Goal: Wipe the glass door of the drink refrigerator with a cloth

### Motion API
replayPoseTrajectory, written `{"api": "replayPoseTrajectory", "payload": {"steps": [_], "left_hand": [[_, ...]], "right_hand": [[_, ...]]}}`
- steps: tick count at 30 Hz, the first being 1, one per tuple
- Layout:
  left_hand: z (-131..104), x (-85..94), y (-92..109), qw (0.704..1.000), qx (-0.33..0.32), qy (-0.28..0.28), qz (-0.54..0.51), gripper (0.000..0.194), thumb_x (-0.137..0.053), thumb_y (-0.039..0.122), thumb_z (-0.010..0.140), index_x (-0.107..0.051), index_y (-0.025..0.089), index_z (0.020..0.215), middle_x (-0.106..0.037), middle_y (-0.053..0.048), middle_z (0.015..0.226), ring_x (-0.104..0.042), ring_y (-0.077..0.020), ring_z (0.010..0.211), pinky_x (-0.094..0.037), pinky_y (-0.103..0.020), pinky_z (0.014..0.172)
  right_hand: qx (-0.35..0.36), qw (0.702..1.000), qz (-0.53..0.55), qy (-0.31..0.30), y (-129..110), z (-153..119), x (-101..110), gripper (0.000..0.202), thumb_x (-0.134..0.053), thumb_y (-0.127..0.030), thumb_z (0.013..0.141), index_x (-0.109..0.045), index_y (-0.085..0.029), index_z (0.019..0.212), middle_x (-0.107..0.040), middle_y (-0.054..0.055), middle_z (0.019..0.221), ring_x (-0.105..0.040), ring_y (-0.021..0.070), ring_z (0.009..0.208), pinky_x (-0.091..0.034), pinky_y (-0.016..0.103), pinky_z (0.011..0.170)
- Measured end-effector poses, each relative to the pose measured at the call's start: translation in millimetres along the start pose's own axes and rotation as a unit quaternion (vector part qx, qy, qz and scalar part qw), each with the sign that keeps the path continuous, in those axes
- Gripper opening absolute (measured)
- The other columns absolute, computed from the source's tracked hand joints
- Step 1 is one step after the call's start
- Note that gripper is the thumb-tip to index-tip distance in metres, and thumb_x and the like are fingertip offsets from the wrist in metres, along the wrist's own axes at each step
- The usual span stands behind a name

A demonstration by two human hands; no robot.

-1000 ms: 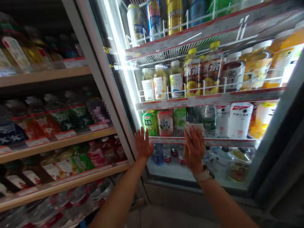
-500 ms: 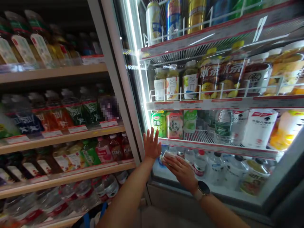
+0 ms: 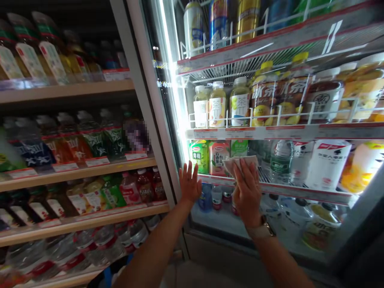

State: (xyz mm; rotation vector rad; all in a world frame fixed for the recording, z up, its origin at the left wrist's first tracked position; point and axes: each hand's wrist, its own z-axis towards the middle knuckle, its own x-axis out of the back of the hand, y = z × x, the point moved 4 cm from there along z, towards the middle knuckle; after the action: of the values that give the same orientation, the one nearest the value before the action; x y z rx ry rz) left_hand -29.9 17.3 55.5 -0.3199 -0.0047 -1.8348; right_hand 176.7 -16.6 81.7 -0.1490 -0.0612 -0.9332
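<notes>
A lit drinks fridge stands before me, its glass door (image 3: 222,236) between my hands and the bottles. My left hand (image 3: 190,186) lies with fingers spread at the left edge of the door, near a green-labelled bottle (image 3: 199,157). Under my right hand (image 3: 247,194) is a pale cloth (image 3: 233,163), pressed toward the glass with the fingers laid over it. Behind that cloth, a red-labelled bottle (image 3: 218,158) and a green bottle (image 3: 239,148) are partly covered. A watch (image 3: 268,225) is on my right wrist.
To the left, wooden shelves (image 3: 90,170) carry rows of bottled drinks. A grey upright post (image 3: 150,96) divides them from the fridge. Inside the fridge, wire racks hold cans (image 3: 248,20), iced tea bottles (image 3: 264,96) and a clear water bottle (image 3: 282,160).
My right hand has moved up and to the right with the cloth, from the lower rack's edge to in front of the bottles. My left hand has stayed nearly in place.
</notes>
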Motion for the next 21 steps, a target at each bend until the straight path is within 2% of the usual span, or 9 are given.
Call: {"api": "replayPoseTrajectory", "payload": {"steps": [3,6,10,14,17,21], "left_hand": [[-1.0,-0.1,0.0,1.0,-0.001,-0.009,0.015,0.061,-0.034,0.031,0.099,-0.014,0.019,0.156,-0.02,-0.012,0.162,-0.015,-0.0256,0.151,-0.016,-0.051,0.122],[-0.6,1.5,0.2,1.0,-0.005,-0.003,0.022,0.06,-0.031,0.031,0.1,-0.014,0.019,0.156,-0.016,-0.01,0.163,-0.013,-0.0242,0.151,-0.015,-0.049,0.123],[0.3,2.4,-1.9,1.0,-0.011,0.013,0.016,0.059,-0.032,0.033,0.1,-0.017,0.019,0.156,-0.014,-0.009,0.164,-0.011,-0.0221,0.151,-0.013,-0.044,0.124],[1.0,0.0,-3.6,1.0,-0.018,0.019,0.012,0.058,-0.032,0.03,0.1,-0.016,0.021,0.156,-0.018,-0.009,0.163,-0.012,-0.0213,0.151,-0.013,-0.046,0.123],[0.2,-2.2,-4.2,1.0,-0.011,0.017,0.004,0.06,-0.034,0.03,0.099,-0.016,0.021,0.156,-0.02,-0.011,0.162,-0.013,-0.0238,0.151,-0.015,-0.049,0.123],[-3.0,-5.5,-6.5,1.0,0.008,-0.005,-0.012,0.06,-0.036,0.032,0.099,-0.021,0.021,0.155,-0.024,-0.013,0.161,-0.015,-0.0254,0.151,-0.014,-0.051,0.122]], "right_hand": [[0.01,1.0,0.017,-0.015,-27.5,-6.1,-24.3,0.066,-0.034,-0.003,0.092,-0.029,-0.027,0.153,-0.047,0.004,0.15,-0.032,0.0215,0.146,-0.031,0.047,0.12],[0.054,0.996,0.039,-0.053,-50.7,-28.7,-44.0,0.065,-0.035,0.0,0.09,-0.038,-0.024,0.15,-0.054,0.003,0.144,-0.035,0.0166,0.144,-0.026,0.04,0.122],[0.111,0.986,0.059,-0.109,-59.0,-64.4,-56.1,0.058,-0.038,0.001,0.089,-0.051,-0.021,0.141,-0.057,0.003,0.142,-0.036,0.0133,0.143,-0.025,0.036,0.123],[0.151,0.976,0.043,-0.149,-45.7,-83.0,-44.4,0.06,-0.038,0.002,0.088,-0.049,-0.023,0.142,-0.054,0.001,0.145,-0.034,0.0112,0.144,-0.025,0.035,0.122],[0.174,0.968,0.026,-0.178,-32.7,-89.0,-25.5,0.06,-0.036,0.002,0.089,-0.048,-0.023,0.142,-0.052,-0.001,0.146,-0.032,0.01,0.145,-0.017,0.036,0.124],[0.124,0.974,-0.004,-0.191,-10.2,-88.2,0.3,0.063,-0.035,0.002,0.09,-0.044,-0.026,0.146,-0.052,-0.004,0.146,-0.027,0.0073,0.146,-0.002,0.036,0.125]]}}
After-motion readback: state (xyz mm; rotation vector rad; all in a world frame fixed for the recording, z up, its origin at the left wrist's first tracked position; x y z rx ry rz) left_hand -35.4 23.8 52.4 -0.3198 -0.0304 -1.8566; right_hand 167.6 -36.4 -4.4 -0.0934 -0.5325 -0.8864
